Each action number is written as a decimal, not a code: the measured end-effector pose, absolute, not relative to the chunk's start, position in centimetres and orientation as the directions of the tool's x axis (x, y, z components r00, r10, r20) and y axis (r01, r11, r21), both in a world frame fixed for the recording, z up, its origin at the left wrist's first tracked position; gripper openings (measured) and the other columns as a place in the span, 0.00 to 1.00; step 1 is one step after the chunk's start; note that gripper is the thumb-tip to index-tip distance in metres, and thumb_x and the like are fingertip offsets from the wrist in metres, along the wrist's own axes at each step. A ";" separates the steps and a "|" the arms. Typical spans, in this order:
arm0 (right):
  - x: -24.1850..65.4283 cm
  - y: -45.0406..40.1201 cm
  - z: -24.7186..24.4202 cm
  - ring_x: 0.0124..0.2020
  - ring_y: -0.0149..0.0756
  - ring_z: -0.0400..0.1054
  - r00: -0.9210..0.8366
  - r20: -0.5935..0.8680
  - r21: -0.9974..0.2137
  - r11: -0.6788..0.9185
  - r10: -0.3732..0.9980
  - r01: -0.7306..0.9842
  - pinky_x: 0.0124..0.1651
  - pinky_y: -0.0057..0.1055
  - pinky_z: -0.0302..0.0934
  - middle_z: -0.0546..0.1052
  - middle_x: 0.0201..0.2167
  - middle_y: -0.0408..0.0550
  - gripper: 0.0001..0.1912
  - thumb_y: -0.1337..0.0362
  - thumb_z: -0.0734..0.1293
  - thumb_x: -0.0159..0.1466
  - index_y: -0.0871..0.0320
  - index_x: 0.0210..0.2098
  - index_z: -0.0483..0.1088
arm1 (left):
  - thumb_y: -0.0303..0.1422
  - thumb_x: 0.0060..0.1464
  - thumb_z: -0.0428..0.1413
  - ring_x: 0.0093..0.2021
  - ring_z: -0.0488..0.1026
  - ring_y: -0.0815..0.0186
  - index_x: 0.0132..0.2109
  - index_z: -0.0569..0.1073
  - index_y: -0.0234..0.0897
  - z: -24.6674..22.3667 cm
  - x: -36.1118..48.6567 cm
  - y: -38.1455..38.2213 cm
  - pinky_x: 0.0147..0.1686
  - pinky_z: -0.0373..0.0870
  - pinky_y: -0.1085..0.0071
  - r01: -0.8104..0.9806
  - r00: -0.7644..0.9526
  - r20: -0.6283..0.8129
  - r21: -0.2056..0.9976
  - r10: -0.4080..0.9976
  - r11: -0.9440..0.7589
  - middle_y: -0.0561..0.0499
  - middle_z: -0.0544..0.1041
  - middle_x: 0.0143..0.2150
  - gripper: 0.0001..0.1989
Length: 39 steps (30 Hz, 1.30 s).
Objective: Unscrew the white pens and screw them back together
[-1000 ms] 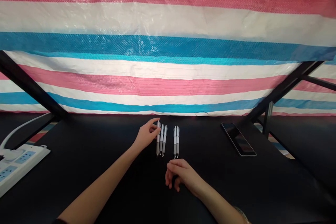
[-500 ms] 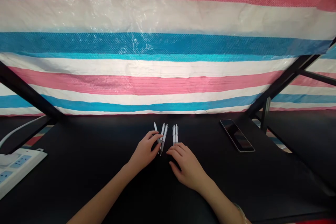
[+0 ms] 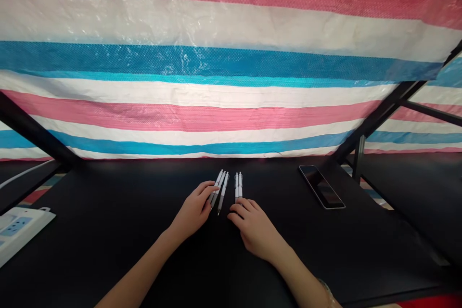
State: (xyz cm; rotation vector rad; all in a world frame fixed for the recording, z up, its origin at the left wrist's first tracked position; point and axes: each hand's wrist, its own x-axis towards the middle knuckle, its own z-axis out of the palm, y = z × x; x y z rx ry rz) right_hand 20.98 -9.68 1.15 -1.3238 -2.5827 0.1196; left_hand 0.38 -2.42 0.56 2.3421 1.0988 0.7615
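Striped sheet [image 3: 216, 118] seen hung behind black table [image 3: 202, 269]. White power strip [image 3: 27, 238] noted at table's left side. Left hand [image 3: 191, 209] found with fingers bent, laid against three-pen group [image 3: 223, 192]; right hand [image 3: 258, 231] with fingers loosely curled over lower ends of two-pen pair [image 3: 240, 185]. Whether pens were gripped or only touched could not be told for either hand. Phone [image 3: 322, 186] observed lying right of pens. Pens, white with grey lower barrels, found in two groups between hands, gap between.
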 end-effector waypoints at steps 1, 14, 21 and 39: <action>21.0 -9.6 1.0 0.55 0.43 0.55 -0.568 0.187 -0.161 0.595 0.802 0.787 0.53 0.40 0.53 0.69 0.48 0.51 0.20 0.77 0.60 0.56 0.59 0.47 0.64 | 0.21 0.54 0.44 0.51 0.69 0.60 0.50 0.69 0.40 0.6 0.4 -2.4 0.51 0.66 0.63 0.556 0.523 0.289 0.598 0.802 -0.578 0.45 0.68 0.54 0.19; 20.4 -9.1 0.0 0.40 0.36 0.61 -0.634 0.346 0.036 0.666 0.691 0.745 0.47 0.36 0.57 0.70 0.33 0.46 0.06 0.73 0.60 0.64 0.59 0.32 0.67 | 0.22 0.54 0.45 0.40 0.72 0.65 0.47 0.70 0.41 0.7 1.9 -4.4 0.43 0.69 0.68 0.412 0.559 0.285 0.720 0.779 -0.559 0.47 0.72 0.45 0.17; 20.3 -9.1 0.0 0.43 0.37 0.62 -0.619 0.383 0.046 0.655 0.686 0.754 0.48 0.35 0.57 0.71 0.38 0.47 0.06 0.72 0.61 0.63 0.59 0.32 0.68 | 0.23 0.53 0.47 0.33 0.72 0.67 0.46 0.70 0.41 0.1 1.5 -3.6 0.36 0.70 0.69 0.413 0.437 0.270 0.787 0.858 -0.458 0.50 0.73 0.41 0.15; 20.4 -9.6 1.1 0.38 0.35 0.63 -0.653 0.313 -0.015 0.691 0.690 0.723 0.43 0.34 0.57 0.72 0.34 0.48 0.09 0.74 0.57 0.64 0.59 0.35 0.67 | 0.28 0.53 0.51 0.34 0.75 0.64 0.43 0.72 0.40 0.2 1.0 -3.1 0.38 0.71 0.67 0.397 0.327 0.205 0.856 0.923 -0.331 0.52 0.77 0.33 0.11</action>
